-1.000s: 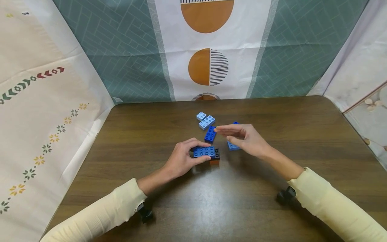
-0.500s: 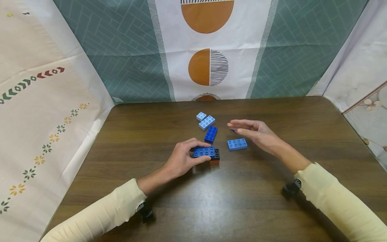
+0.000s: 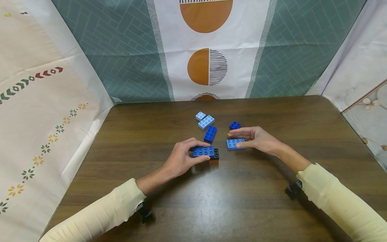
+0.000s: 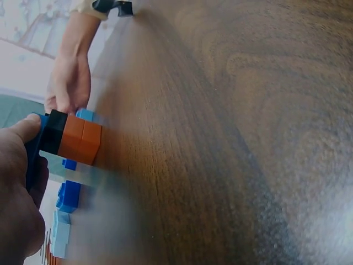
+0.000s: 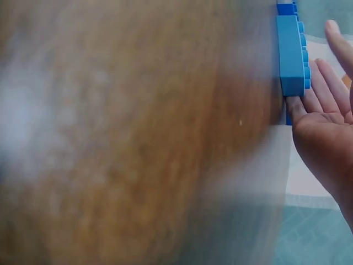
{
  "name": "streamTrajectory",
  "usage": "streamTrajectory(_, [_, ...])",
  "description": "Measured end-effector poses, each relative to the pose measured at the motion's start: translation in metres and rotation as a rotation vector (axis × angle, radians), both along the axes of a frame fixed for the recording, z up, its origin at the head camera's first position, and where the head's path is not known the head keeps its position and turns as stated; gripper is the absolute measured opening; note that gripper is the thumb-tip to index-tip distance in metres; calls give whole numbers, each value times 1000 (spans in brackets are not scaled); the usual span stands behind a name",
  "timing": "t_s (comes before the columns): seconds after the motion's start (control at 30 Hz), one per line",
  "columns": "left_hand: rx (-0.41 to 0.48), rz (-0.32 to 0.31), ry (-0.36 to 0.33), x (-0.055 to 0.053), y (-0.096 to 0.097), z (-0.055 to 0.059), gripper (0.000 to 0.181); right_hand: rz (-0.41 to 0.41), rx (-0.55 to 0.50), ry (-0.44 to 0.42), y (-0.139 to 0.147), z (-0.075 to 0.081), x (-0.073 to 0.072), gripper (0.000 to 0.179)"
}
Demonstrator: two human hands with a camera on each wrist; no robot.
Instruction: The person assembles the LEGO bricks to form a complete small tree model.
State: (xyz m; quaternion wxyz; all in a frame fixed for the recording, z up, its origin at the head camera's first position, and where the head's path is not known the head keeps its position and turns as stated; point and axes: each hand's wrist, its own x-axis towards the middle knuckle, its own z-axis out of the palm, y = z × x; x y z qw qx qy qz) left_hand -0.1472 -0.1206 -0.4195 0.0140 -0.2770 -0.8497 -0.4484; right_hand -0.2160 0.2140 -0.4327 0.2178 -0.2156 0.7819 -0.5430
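Observation:
My left hand [image 3: 180, 158] pinches the long sides of a blue toy building brick [image 3: 203, 152], thumb in front and fingers behind. That brick tops a stack in which a black brick [image 3: 216, 153] sits over orange bricks [image 4: 80, 139]; the stack's left part is hidden. To the right, my right hand [image 3: 261, 140] hovers at a lighter blue brick [image 3: 232, 145], its fingers behind the brick and its thumb over the front right part. In the right wrist view the thumb stands apart from this brick [image 5: 291, 55], with the fingers spread beside it.
Behind the stack lies a dark blue brick [image 3: 210, 134]. Farther back are a pale blue brick [image 3: 206, 122] and a smaller pale one [image 3: 200, 116]. A small dark blue brick [image 3: 234, 125] lies beyond my right hand. The brown table [image 3: 145, 127] meets hanging cloths behind.
My right hand first moved right, away from above the lighter blue brick, then came back down toward that brick. The left hand and the stack have stayed in place.

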Motion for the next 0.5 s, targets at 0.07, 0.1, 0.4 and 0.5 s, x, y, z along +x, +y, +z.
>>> streamTrajectory(0.07, [-6,-1,2,0,0,1,33,4,9,3,-1,0,0,54])
streamTrajectory(0.1, [-8,-1,2,0,0,1,33,12,20,15,-2,-1,0,55])
streamTrajectory(0.4, [-19,-4,8,0,0,2,34,16,117,121,-7,3,3,54])
streamTrajectory(0.5, [-22,-5,12,0,0,2,33,8,150,151,-10,4,4,51])
